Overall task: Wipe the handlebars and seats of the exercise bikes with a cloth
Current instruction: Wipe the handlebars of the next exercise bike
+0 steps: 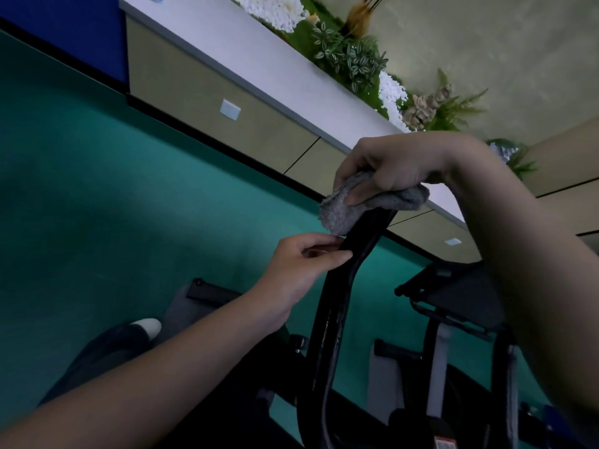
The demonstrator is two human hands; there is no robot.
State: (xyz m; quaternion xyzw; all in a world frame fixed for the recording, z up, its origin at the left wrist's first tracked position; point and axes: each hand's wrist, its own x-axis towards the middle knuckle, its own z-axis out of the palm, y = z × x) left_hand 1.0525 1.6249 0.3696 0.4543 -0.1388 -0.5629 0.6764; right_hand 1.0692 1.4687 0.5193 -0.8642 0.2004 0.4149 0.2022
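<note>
The grey cloth [343, 212] sits bunched over the top end of the black handlebar [337, 286], and we have the right hand [389, 166] curled around it from above, thumb pressing the fabric onto the bar. One loose flap hangs off the left side, just above the left hand [301, 270], which pinches the bar's edge lower down between thumb and curled fingers.

Here's where we see trouble. With the cloth wadded like this, only a small patch looks to be meeting the bar, so a stroke down may skip the inner face of the loop. The left hand sits right in the line of that stroke; if it doesn't shift, we bump it or stop short. And that hanging flap could slide free, dropping the cloth to the teal floor [129, 189]. The neighbouring bike [460, 296] stands near on the right, awaiting its turn.
</note>
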